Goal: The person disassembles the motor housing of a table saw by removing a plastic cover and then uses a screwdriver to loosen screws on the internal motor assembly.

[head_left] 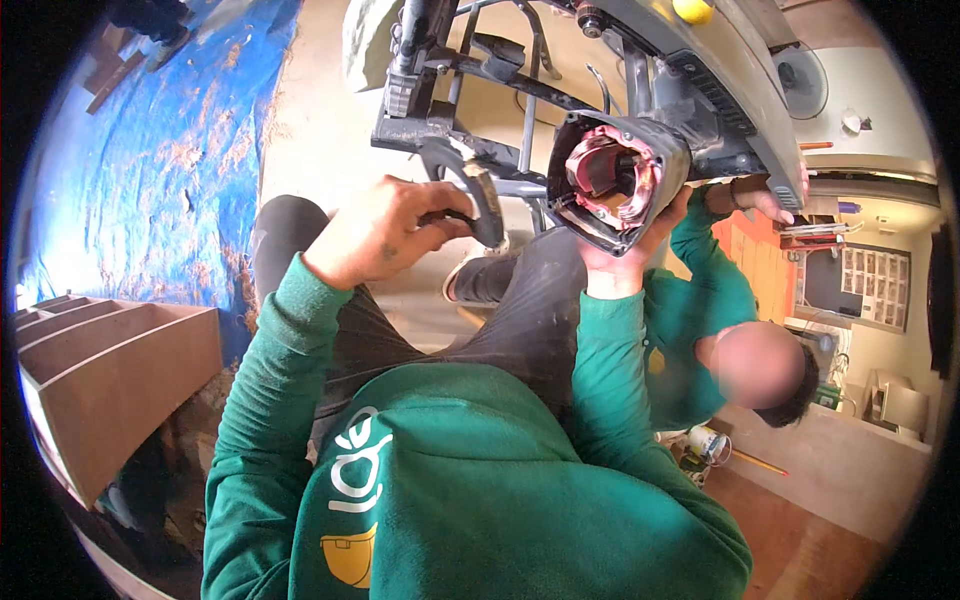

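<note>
The black housing, open-mouthed toward the wearer with a pink-and-red ring inside it, sits at the near side of the machine's dark metal frame, just below the grey casing. The right hand is directly under it and touching, wrapped round the lower right edge of its rim; some of its fingers are hidden behind the housing. To the left of that rim and apart from it, the left hand pinches a curved black piece between thumb and curled fingers, the piece reaching out past the fingertips toward the housing. The step in hand looks like work on the housing's open end, with the curved piece kept separate; whether it belongs on that rim I cannot tell. Bringing the two together would call for a steady right hand and a turn of the left wrist to line up the edges. Beyond the housing, at the lower end of the casing, is a co-worker's hand, and the co-worker, in a green top, is close to the wearer's right forearm. Farther off on the left, a blue sheet covers part of the floor, near a wooden compartment unit.
</note>
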Demonstrator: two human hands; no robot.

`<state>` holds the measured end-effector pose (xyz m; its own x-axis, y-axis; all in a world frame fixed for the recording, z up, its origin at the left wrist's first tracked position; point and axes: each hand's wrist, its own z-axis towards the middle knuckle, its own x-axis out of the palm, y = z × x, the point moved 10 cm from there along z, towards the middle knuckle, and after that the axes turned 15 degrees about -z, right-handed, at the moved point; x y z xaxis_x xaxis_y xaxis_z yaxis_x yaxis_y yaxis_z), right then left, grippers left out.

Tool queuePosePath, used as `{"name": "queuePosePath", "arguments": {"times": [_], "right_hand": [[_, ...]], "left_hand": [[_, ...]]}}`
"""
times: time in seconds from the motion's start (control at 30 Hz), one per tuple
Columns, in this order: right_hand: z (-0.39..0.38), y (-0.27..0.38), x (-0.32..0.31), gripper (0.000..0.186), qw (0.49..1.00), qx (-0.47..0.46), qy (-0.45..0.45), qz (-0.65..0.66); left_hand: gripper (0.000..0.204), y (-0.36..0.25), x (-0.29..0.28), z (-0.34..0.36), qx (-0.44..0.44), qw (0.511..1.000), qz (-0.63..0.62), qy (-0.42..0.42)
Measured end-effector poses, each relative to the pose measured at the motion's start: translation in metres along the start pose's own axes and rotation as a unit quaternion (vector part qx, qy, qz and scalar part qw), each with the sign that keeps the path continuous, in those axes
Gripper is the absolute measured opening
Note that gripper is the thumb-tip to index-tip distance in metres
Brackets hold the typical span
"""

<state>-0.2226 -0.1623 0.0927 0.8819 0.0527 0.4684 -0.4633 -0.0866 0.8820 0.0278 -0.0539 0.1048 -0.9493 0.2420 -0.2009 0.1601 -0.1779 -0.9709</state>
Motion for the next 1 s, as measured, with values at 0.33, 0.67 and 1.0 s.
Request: {"name": "queuePosePath", "arguments": {"times": [0.33,0.67,1.0], "right_hand": [[0.002,-0.006,-0.015,0.085,0.999,0.022,-0.020,0.035],[0.004,-0.008,-0.019,0.085,0.999,0.020,-0.022,0.031],[-0.001,-0.008,-0.007,0.088,0.982,0.038,0.116,0.146]], "left_hand": [[0.022,0.070,-0.003,-0.017,-0.088,0.996,-0.018,-0.003],[0.025,0.081,0.018,-0.018,-0.121,0.985,-0.122,0.025],[0.030,0.054,0.026,-0.026,-0.024,0.955,-0.287,0.068]]}}
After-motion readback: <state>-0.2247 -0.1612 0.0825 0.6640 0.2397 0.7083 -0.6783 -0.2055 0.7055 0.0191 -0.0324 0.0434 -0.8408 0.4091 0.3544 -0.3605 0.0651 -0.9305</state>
